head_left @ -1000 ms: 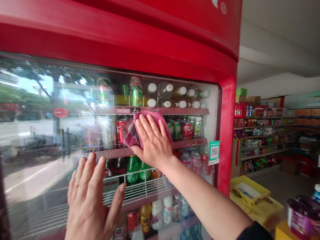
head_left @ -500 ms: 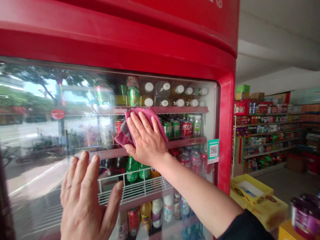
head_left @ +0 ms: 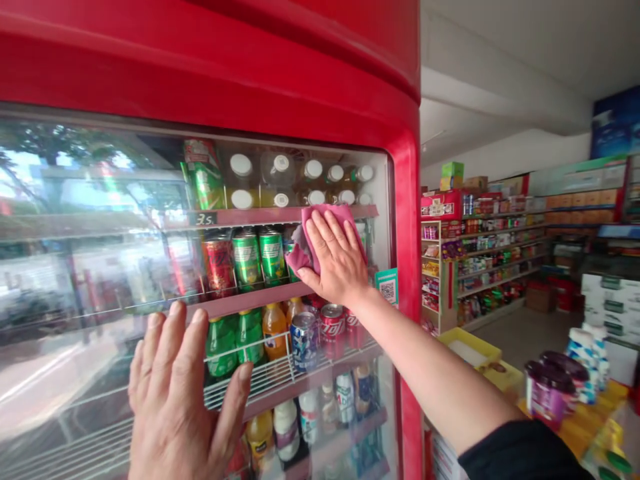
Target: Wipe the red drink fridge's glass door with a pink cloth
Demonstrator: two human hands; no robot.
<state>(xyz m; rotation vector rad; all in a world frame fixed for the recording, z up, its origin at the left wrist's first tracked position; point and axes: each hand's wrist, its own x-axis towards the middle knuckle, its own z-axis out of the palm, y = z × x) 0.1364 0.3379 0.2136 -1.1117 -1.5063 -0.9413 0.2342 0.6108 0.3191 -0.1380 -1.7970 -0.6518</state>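
My right hand [head_left: 337,257] lies flat on a pink cloth [head_left: 357,227], pressing it to the glass door [head_left: 35,320] of a red drinks fridge [head_left: 240,83]. The cloth's ragged edge, with a greyish patch, sticks out beside the thumb. Lower and to the left, my left hand [head_left: 175,400] is held up with fingers stretched and thumb apart, holding nothing. Whether it touches the glass I cannot tell. Behind the pane stand green cans [head_left: 246,257], green bottles [head_left: 220,347] and a blue can [head_left: 304,340].
A QR code sticker [head_left: 387,288] is on the door's right side. To the right are stocked store shelves [head_left: 500,257], a yellow box [head_left: 473,347] and purple tubs [head_left: 550,390]. The street and trees are reflected in the left of the glass.
My right hand has slid the cloth rightward across the glass, closer to the door's right frame. The view has turned right, showing more of the shop. My left hand stays open.
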